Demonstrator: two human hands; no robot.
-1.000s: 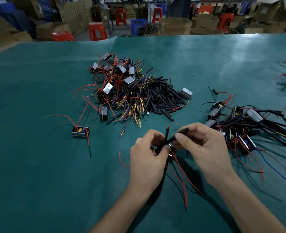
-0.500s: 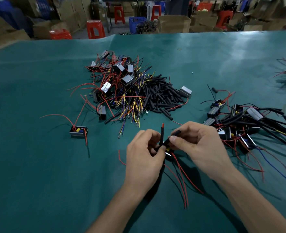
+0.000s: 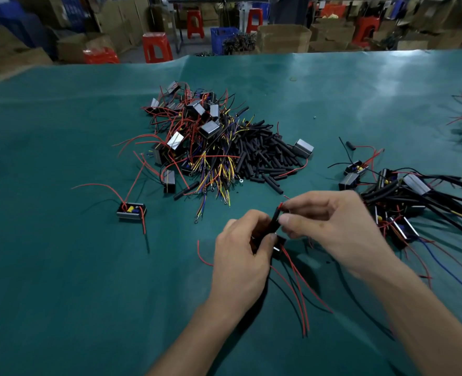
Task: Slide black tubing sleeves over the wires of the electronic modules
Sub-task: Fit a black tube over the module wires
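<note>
While left hand (image 3: 240,256) grips boxy module (image 3: 277,246), right hand (image 3: 333,223) pinches tubular black sleeve (image 3: 274,222).

Matt black sleeve (image 3: 274,222), seemingly rubbery; glossy table cover (image 3: 61,267)

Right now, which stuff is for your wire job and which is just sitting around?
For the job:
- left hand holding the module
- right hand pinching the black sleeve
- sleeve pile
- module heap
- sleeved modules

Just sitting around:
- red stools
- cardboard boxes
- blue crate
</note>
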